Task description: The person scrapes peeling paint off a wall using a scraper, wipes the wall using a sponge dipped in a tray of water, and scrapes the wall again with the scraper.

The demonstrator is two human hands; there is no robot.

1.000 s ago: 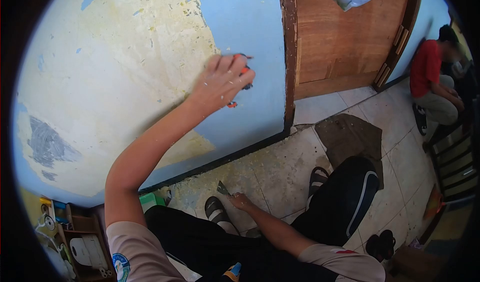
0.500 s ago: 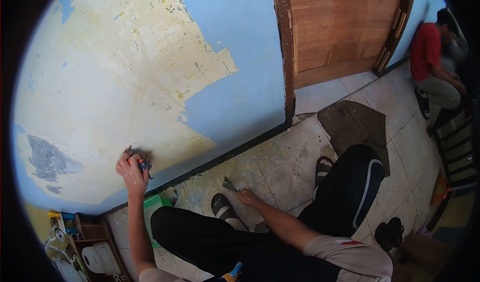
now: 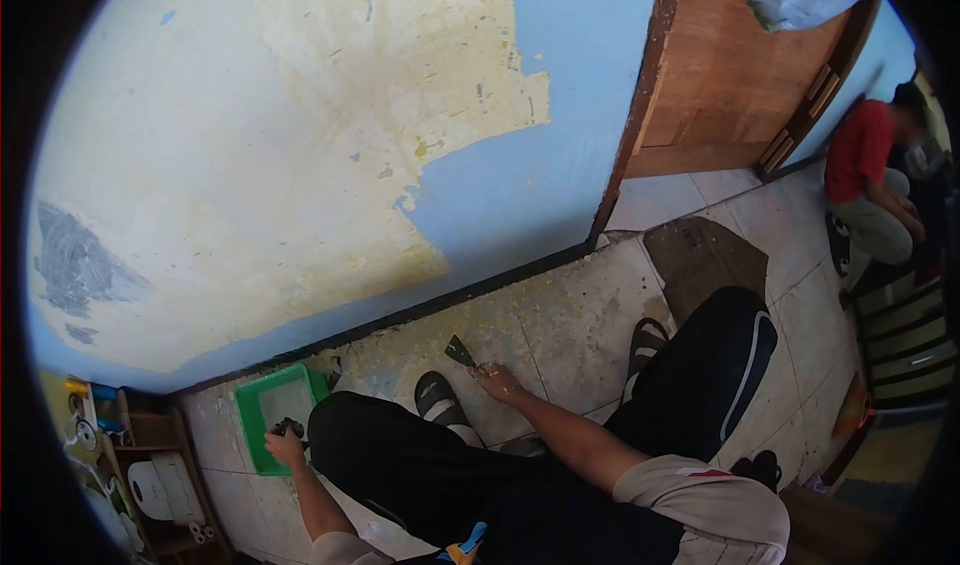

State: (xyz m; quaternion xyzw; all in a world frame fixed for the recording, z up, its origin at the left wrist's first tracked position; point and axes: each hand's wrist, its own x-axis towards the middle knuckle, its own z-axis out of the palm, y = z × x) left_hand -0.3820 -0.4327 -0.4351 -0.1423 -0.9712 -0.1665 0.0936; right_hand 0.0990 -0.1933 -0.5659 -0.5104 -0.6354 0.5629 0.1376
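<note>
My left hand [image 3: 284, 449] is closed around a dark, crumpled rag [image 3: 290, 427] above the green plastic basin [image 3: 246, 411]. The basin stands on the floor beside my left knee, with whitish contents that look like water. Low over the tiles, between my feet, my right hand [image 3: 499, 383] grips a scraper [image 3: 460, 352]. Its wide dark blade points up and to the left, toward the wall. That wall [image 3: 270, 165] shows a large cream area bordered by peeling blue paint, and a grey patch at the left.
Paint flakes litter the tiled floor [image 3: 560, 315] along the wall. A brown mat [image 3: 705, 265] lies before the wooden door [image 3: 720, 75]. A person in a red shirt [image 3: 858, 150] crouches at the right, near a dark railing [image 3: 905, 335]. A wooden shelf [image 3: 155, 430] stands at lower left.
My left hand has come off the wall with the rag and moved down to the green basin. My right hand still grips the scraper in nearly the same place. The view has shifted.
</note>
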